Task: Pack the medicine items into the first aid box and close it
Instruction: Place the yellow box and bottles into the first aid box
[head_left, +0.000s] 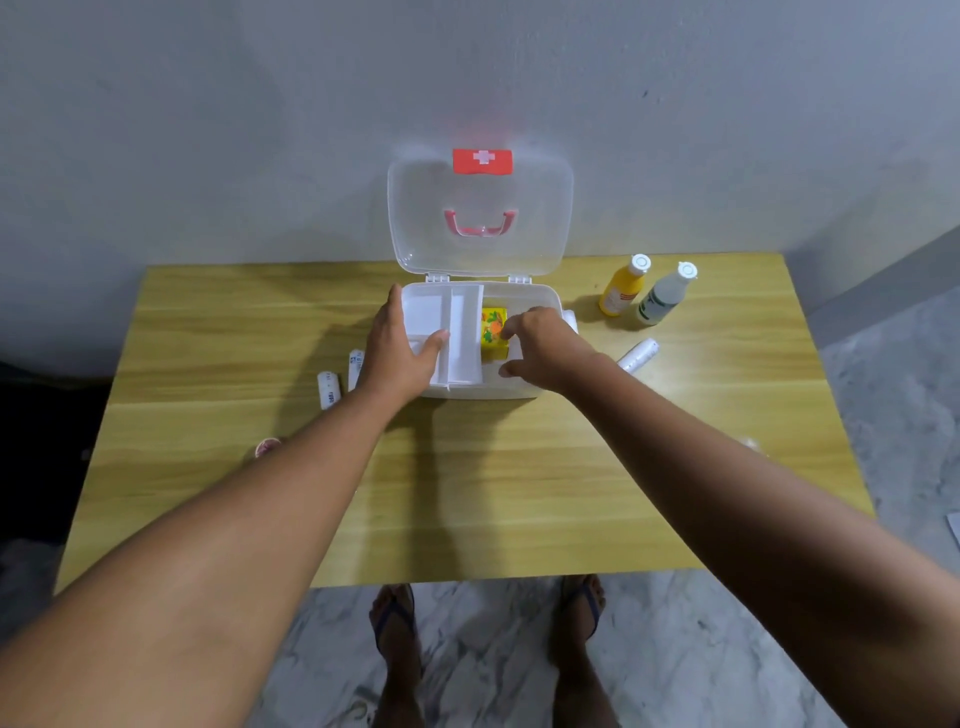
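Even soft light, faint arm shadows on table (519, 467), wide-angle edge bending.

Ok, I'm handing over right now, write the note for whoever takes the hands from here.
Left hand grips the white tray at the left side of the first aid box.
Right hand hangs over the box's right side, fingers curled by the yellow packet; contact unclear.
Done: lid open, yellow packet inside.
To do: yellow bottle, grey bottle and one white tube lie on the table right of the box, two white tubes left of it. Pack them, seat the tray, close the lid.
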